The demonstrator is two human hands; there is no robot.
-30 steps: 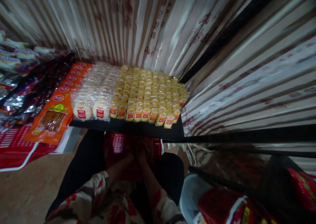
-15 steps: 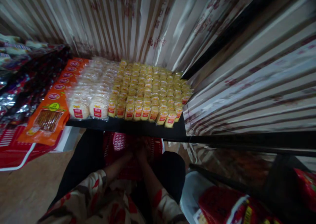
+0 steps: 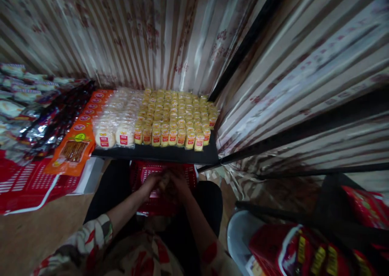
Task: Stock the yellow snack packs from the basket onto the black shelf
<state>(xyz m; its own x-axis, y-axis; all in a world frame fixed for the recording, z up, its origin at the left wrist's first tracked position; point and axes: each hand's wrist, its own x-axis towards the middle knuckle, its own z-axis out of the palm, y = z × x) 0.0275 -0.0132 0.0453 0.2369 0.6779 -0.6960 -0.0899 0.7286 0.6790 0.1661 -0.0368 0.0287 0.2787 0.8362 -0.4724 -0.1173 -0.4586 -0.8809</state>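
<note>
Both hands are low over a red plastic basket between the knees, just below the front edge of the black shelf. My left hand and my right hand are close together, fingers curled inward. Something small and brownish shows dimly between them; shadow and blur hide what it is. On the shelf above, small yellow wrapped cakes with red labels stand in tight rows. To their left are rows of round white rice crackers in clear wrappers.
An orange snack packet overhangs the shelf at left, beside dark shiny packets. Below it is another red basket. A pale tub and red packets are at lower right. Black frame bars cross the striped curtain.
The view has shifted, so the shelf goods sit slightly further from the camera. My hands have risen out of deep shadow and moved apart a little, with something brownish now showing between them.
</note>
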